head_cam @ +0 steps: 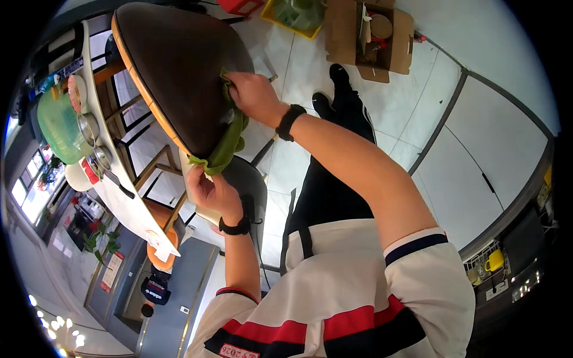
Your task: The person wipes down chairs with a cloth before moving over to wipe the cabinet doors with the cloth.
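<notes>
A green cloth (226, 143) is stretched between my two hands along the near edge of a dark brown padded chair part with a tan outer shell (179, 67). My right hand (253, 96) pinches the cloth's upper end against the dark padding. Lower and to the left, my left hand (210, 190) pinches the other end at the corner of the padding, with fingers bent. The middle of the cloth hangs in folds over the edge. Both wrists wear black bands.
At left stands a white table (130, 201) with a green mesh cover (60, 127), metal bowls and a knife or spatula handle. A grey chair seat (248, 188) is beneath my hands. An open cardboard box (403, 42) and yellow crate (309, 33) sit on the floor. Another person (155, 288) is in the background.
</notes>
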`<action>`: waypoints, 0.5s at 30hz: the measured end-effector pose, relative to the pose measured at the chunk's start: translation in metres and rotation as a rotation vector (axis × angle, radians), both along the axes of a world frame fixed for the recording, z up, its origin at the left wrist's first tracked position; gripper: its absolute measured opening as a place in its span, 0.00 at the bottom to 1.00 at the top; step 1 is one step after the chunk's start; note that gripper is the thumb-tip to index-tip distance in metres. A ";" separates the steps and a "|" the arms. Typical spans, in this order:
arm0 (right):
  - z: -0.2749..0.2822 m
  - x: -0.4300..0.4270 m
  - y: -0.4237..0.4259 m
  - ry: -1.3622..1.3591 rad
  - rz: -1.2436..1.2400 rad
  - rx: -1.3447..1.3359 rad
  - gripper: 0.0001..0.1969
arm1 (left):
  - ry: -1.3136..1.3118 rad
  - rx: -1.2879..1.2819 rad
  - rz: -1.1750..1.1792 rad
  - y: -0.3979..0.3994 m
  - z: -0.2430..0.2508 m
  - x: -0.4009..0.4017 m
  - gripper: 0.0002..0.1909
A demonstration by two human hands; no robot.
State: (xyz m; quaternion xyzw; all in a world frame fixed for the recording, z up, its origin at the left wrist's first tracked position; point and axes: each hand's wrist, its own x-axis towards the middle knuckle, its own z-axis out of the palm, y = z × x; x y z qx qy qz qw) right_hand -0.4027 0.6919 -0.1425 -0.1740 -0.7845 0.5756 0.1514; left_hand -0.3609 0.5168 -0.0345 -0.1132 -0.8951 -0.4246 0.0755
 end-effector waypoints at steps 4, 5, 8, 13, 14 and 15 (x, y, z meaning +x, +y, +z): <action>0.026 -0.031 0.030 0.127 -0.198 -0.166 0.11 | 0.102 0.022 -0.062 0.027 0.032 -0.020 0.12; 0.033 -0.041 0.039 0.145 -0.291 -0.239 0.11 | 0.162 0.063 -0.033 0.034 0.037 -0.029 0.11; 0.041 -0.075 0.067 0.356 -0.496 -0.117 0.14 | 0.219 0.197 0.007 0.055 0.048 -0.048 0.10; 0.040 -0.084 0.051 0.240 -0.402 -0.295 0.27 | 0.144 0.174 -0.001 0.070 0.055 -0.059 0.13; 0.037 -0.076 0.041 0.114 -0.160 -0.353 0.32 | 0.089 0.118 0.014 0.074 0.056 -0.060 0.14; 0.033 -0.071 0.033 0.115 -0.161 -0.352 0.32 | 0.053 0.084 -0.069 0.074 0.055 -0.062 0.19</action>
